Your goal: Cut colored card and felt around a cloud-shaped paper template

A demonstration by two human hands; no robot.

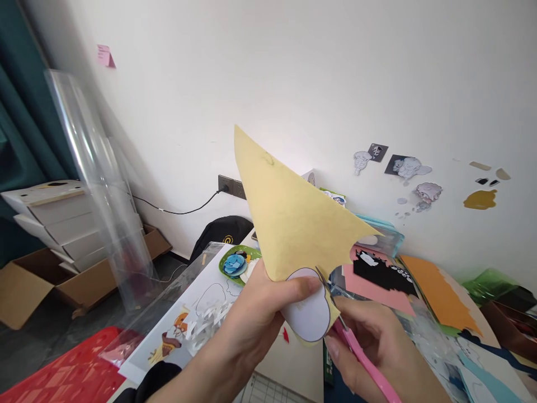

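A sheet of pale yellow paper (289, 207) stands up in front of me, its right edge cut into curves. My left hand (268, 296) grips its lower part, the thumb pressing a white rounded paper template (306, 319) with a dark outline against it. Pink-handled scissors (356, 352) are in my right hand (373, 341). Their blades lie along the template's right edge, at the yellow paper. How far apart the blades are is hard to make out. The fingers behind the sheet are hidden.
A green tray (224, 268) of paper pieces and a pile of white scraps (207, 324) lie on the left. Black paper (381, 274) and orange paper (436, 291) lie right. A red stool (67, 369), cardboard box (25, 285) and clear plastic roll (100, 184) stand left.
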